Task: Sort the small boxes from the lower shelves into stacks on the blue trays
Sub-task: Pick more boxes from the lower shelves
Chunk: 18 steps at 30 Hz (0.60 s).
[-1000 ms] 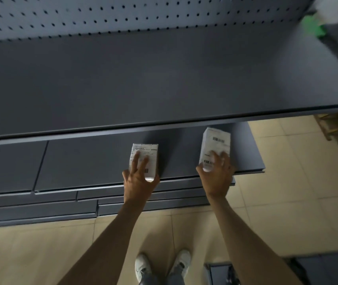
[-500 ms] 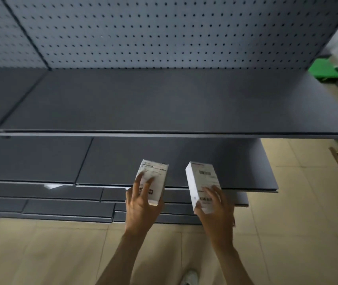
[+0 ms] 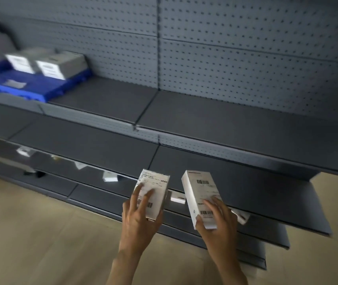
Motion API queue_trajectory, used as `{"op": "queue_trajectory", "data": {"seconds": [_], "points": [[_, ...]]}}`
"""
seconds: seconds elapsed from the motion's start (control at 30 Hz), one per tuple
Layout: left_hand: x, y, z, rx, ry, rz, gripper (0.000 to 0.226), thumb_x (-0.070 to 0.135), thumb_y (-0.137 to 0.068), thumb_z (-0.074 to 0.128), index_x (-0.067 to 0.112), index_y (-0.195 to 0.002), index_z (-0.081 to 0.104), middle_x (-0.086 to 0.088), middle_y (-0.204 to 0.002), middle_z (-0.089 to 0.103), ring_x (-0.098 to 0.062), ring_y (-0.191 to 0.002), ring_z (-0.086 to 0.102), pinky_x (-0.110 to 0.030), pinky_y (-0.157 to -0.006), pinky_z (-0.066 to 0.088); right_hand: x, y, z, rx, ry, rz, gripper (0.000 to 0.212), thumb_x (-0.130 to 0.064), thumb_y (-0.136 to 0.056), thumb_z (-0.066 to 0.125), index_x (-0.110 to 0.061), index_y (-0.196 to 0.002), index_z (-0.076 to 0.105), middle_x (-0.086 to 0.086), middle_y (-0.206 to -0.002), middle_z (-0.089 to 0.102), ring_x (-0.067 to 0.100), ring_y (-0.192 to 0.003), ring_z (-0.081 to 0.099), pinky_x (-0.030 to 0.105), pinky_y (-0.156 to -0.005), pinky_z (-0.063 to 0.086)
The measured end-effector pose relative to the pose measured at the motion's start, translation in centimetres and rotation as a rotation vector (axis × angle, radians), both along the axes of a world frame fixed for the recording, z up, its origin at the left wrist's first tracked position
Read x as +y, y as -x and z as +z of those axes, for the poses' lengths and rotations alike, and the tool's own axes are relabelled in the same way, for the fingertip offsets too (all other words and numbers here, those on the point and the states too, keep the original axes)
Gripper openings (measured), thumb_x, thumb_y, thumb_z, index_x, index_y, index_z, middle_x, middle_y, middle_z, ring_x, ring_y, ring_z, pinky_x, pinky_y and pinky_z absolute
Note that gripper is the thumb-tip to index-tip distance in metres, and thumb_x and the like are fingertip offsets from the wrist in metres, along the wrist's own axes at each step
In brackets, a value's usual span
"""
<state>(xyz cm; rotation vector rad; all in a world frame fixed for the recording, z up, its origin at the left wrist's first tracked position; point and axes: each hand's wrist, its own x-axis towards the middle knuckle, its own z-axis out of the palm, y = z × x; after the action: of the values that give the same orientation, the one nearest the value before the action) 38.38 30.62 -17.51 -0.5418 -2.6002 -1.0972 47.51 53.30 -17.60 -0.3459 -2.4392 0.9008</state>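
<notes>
While each hand holds 1 box out in front of the dark grey metal shelving (image 3: 205,118), open air surrounds both. The left hand (image 3: 141,217) grips a white cardboard box with printed barcode labels (image 3: 155,187), fingers spread over its upper face and thumb curled round its right edge. The right hand (image 3: 218,221) grips a taller white cardboard box (image 3: 200,190) by its near end, fingers curled over the labelled face and thumb on the left edge. These 2 boxes are apart, with a narrow gap between them. Both tilt up and away from the person, over the front edges of the lower shelves (image 3: 256,206) and touching none of them.

Each shelf's front lip juts further out than the one above, so the shelves step outward toward the floor. Their right ends stop short, with floor beyond.

Up on the left, well apart from the hands, blue plastic trays (image 3: 46,95) sit on the upper shelf, the nearer one close to the front lip. Blurred grey and white stacked boxes (image 3: 61,65) rest toward its back. From that tray a wide stretch of dark shelf surface runs rightward. Several small white boxes (image 3: 109,177) lie scattered on the lower shelves, 1 showing through the gap between the held boxes.

A grey perforated metal back panel (image 3: 246,58) rises behind the shelving, and a beige tiled floor (image 3: 40,233) spreads below.
</notes>
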Motion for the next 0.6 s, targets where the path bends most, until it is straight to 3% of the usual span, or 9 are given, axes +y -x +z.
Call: {"op": "queue_trajectory", "data": {"seconds": [0.1,0.23,0.47,0.6], "points": [[-6.2,0.1,1.5,0.011,-0.015,0.071,0.082,0.030,-0.071,0.088,0.033,-0.142,0.047,0.000,-0.161,0.035,-0.029,-0.107,0.054,-0.047,-0.086,0.052,-5.9,1.9,1.8,0.022,-0.011,0.075,0.048,-0.048,-0.081,0.064,-0.031,-0.126,0.065,-0.008,-0.142,0.055,0.016,-0.123,0.049,0.042,-0.097,0.048],[-14.1,0.3,3.2,0.007,-0.035,0.192,0.075,0.039,-0.074,0.085,0.033,-0.141,0.052,0.005,-0.160,0.033,-0.025,-0.112,0.050,-0.045,-0.091,0.052,-13.5,5.0,2.9,0.079,-0.005,0.162,0.046,-0.045,-0.083,0.065,-0.028,-0.125,0.066,-0.006,-0.139,0.058,0.005,-0.123,0.045,0.047,-0.094,0.050],[-24.2,2.0,5.9,0.067,-0.058,0.355,0.074,0.039,-0.075,0.084,0.035,-0.141,0.052,0.010,-0.161,0.031,-0.023,-0.114,0.046,-0.047,-0.094,0.051,-23.6,10.5,4.3,0.030,-0.002,0.350,0.052,-0.050,-0.083,0.067,-0.039,-0.133,0.059,-0.017,-0.146,0.047,0.013,-0.127,0.040,0.050,-0.092,0.055],[-28.8,4.1,6.4,0.088,-0.067,0.460,0.075,0.040,-0.077,0.084,0.036,-0.143,0.051,0.011,-0.163,0.027,-0.025,-0.119,0.046,-0.048,-0.097,0.050,-28.5,14.8,5.5,0.053,-0.009,0.437,0.051,-0.052,-0.083,0.061,-0.038,-0.132,0.061,-0.016,-0.145,0.050,0.016,-0.125,0.047,0.048,-0.092,0.054]]}}
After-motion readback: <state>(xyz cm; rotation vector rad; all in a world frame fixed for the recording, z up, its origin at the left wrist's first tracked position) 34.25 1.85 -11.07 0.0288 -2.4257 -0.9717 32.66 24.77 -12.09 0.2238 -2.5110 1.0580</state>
